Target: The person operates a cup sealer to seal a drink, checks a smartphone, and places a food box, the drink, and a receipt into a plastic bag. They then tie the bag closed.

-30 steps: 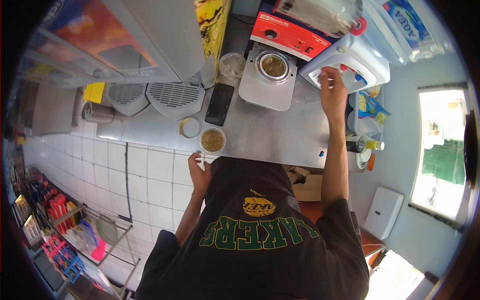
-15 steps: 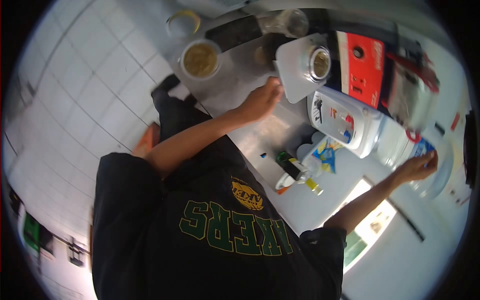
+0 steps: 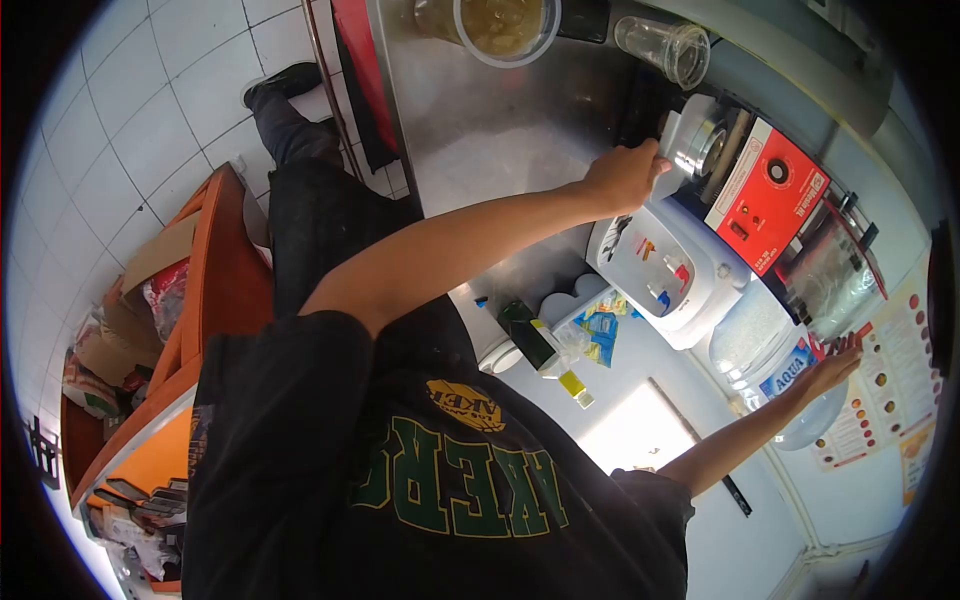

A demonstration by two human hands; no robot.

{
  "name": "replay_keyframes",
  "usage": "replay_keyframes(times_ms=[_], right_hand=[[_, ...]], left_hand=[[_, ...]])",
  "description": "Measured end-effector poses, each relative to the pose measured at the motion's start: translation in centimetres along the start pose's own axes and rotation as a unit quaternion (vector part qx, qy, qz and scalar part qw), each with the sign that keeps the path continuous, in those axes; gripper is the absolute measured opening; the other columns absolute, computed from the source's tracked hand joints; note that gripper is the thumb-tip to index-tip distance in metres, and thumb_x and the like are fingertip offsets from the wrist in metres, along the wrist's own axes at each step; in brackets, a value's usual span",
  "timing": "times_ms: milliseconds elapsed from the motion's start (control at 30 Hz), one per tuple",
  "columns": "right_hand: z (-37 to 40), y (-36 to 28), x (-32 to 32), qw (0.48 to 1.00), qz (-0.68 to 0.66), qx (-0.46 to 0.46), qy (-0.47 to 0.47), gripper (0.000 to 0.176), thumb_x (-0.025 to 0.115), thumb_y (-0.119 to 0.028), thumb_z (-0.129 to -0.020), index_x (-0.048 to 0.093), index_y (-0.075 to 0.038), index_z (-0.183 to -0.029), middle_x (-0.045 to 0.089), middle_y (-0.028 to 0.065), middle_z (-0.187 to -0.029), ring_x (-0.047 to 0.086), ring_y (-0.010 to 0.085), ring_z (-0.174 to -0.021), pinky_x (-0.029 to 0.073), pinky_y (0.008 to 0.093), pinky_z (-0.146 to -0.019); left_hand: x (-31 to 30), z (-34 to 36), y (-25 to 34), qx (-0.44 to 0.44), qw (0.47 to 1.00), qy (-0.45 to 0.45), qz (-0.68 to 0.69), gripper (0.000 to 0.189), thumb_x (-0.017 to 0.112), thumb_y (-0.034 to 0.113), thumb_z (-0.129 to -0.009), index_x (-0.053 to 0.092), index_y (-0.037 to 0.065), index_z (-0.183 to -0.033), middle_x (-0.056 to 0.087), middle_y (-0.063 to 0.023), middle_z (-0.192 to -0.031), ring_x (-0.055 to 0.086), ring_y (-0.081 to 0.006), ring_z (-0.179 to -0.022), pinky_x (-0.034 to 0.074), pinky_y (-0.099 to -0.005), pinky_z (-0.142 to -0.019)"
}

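My left hand (image 3: 625, 172) reaches across the steel counter (image 3: 480, 130) and curls over the edge of the white cup tray (image 3: 690, 150) of a red sealing machine (image 3: 770, 195). My right hand (image 3: 838, 362) is stretched far out, fingers spread, resting against the upturned water jug (image 3: 770, 345) on the white dispenser (image 3: 665, 270). It holds nothing. A filled plastic cup (image 3: 500, 25) of yellowish drink stands at the counter's far end. An empty clear cup (image 3: 672, 47) lies beside the sealer.
A dark green bottle (image 3: 530, 340) and a blue snack packet (image 3: 600, 325) sit by the dispenser. An orange shelf unit (image 3: 220, 280) with bags is to the left over white floor tiles. A menu poster (image 3: 890, 390) hangs on the wall.
The view has swung round. My left hand moved from the counter's near edge to the sealer's tray. My right hand left the dispenser taps and went out to the water jug.
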State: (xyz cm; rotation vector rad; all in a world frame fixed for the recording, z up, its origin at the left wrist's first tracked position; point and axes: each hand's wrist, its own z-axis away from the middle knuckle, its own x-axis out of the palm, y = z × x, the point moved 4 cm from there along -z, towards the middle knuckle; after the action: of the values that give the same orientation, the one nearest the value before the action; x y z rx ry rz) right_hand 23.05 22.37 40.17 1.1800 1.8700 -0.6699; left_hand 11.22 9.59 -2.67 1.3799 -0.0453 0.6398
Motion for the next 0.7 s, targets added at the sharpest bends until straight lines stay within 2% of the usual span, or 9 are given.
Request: replay_keyframes(times_ms=[67,167,200,233,333,433,467,633,700], right_hand=[[-1.1,1.1,0.6,0.998,-0.031,0.016,-0.047,0.079,0.029,-0.065,-0.098,0.04,-0.001,-0.143,0.041,0.0221,-0.147,0.04,0.0381,-0.136,0.029,0.0512,-0.114],[-3.4,2.1,1.0,0.993,-0.078,0.065,-0.064,0.084,0.028,-0.07,-0.096,0.037,-0.004,-0.147,0.039,0.0214,-0.149,0.037,0.0383,-0.138,0.028,0.0516,-0.114],[-3.8,2.4,1.3,0.984,-0.089,0.123,-0.089,0.092,0.026,-0.076,-0.092,0.03,-0.005,-0.151,0.032,0.0215,-0.153,0.032,0.0382,-0.141,0.025,0.0521,-0.115],[-3.9,2.5,1.4,0.985,-0.086,0.118,-0.092,0.092,0.026,-0.076,-0.092,0.03,-0.005,-0.151,0.032,0.0215,-0.153,0.032,0.0382,-0.141,0.025,0.0521,-0.115],[-2.2,2.0,2.7,0.974,-0.101,0.13,-0.156,0.105,0.038,-0.079,-0.087,0.007,-0.006,-0.156,0.01,0.0181,-0.161,0.015,0.0363,-0.147,0.018,0.0509,-0.118],[-0.7,2.0,3.1,0.964,-0.152,0.123,-0.179,0.107,0.045,-0.076,-0.087,0.001,-0.007,-0.156,0.008,0.0168,-0.162,0.012,0.0346,-0.148,0.016,0.0498,-0.119],[-0.3,1.9,3.1,0.965,-0.161,0.118,-0.169,0.103,0.046,-0.073,-0.088,0.006,-0.007,-0.156,0.01,0.0164,-0.161,0.015,0.0333,-0.148,0.016,0.0492,-0.119],[-0.6,2.7,3.1,0.975,-0.148,0.095,-0.135,0.091,0.042,-0.064,-0.095,0.014,-0.001,-0.154,0.019,0.0205,-0.158,0.023,0.0334,-0.145,0.02,0.0459,-0.119],[-0.6,3.1,3.2,0.972,-0.157,0.074,-0.158,0.091,0.045,-0.066,-0.093,0.013,-0.008,-0.156,0.018,0.0173,-0.159,0.021,0.0335,-0.146,0.019,0.0506,-0.118]], left_hand=[[1.0,-1.6,0.0,-0.016,1.0,-0.018,0.004,0.03,0.047,0.034,-0.101,0.053,0.004,-0.096,0.068,-0.0175,-0.078,0.066,-0.041,-0.082,0.048,-0.0524,-0.075],[2.7,-4.4,-0.3,-0.026,0.999,-0.033,0.012,0.03,0.049,0.033,-0.101,0.057,0.005,-0.096,0.069,-0.0107,-0.072,0.07,-0.0329,-0.084,0.051,-0.0479,-0.077],[3.0,-5.0,-0.3,-0.038,0.998,-0.051,0.006,0.029,0.051,0.033,-0.1,0.059,0.005,-0.096,0.07,-0.0104,-0.074,0.07,-0.0319,-0.085,0.051,-0.0469,-0.078],[3.5,-5.4,-0.3,-0.052,0.996,-0.069,0.001,0.029,0.053,0.033,-0.099,0.06,0.005,-0.095,0.071,-0.0101,-0.076,0.07,-0.0308,-0.086,0.052,-0.0458,-0.078],[4.4,-6.5,-0.1,-0.054,0.996,-0.053,-0.055,0.028,0.059,0.034,-0.095,0.064,0.007,-0.102,0.071,-0.0135,-0.095,0.069,-0.0315,-0.096,0.053,-0.0436,-0.085],[4.5,-7.2,0.1,-0.062,0.994,-0.05,-0.077,0.03,0.06,0.035,-0.094,0.065,0.009,-0.107,0.069,-0.0155,-0.107,0.067,-0.033,-0.103,0.053,-0.0437,-0.088],[4.6,-7.3,0.2,-0.079,0.993,-0.056,-0.075,0.031,0.06,0.036,-0.094,0.066,0.009,-0.109,0.068,-0.016,-0.112,0.066,-0.0339,-0.105,0.053,-0.0441,-0.09],[5.3,-8.6,0.5,-0.099,0.992,-0.028,-0.069,0.035,0.058,0.041,-0.095,0.068,0.009,-0.106,0.067,-0.0171,-0.113,0.065,-0.0352,-0.107,0.053,-0.046,-0.088],[5.3,-8.3,0.4,-0.09,0.992,-0.041,-0.073,0.035,0.057,0.041,-0.096,0.068,0.009,-0.106,0.067,-0.0176,-0.112,0.066,-0.0352,-0.106,0.051,-0.0481,-0.089]])
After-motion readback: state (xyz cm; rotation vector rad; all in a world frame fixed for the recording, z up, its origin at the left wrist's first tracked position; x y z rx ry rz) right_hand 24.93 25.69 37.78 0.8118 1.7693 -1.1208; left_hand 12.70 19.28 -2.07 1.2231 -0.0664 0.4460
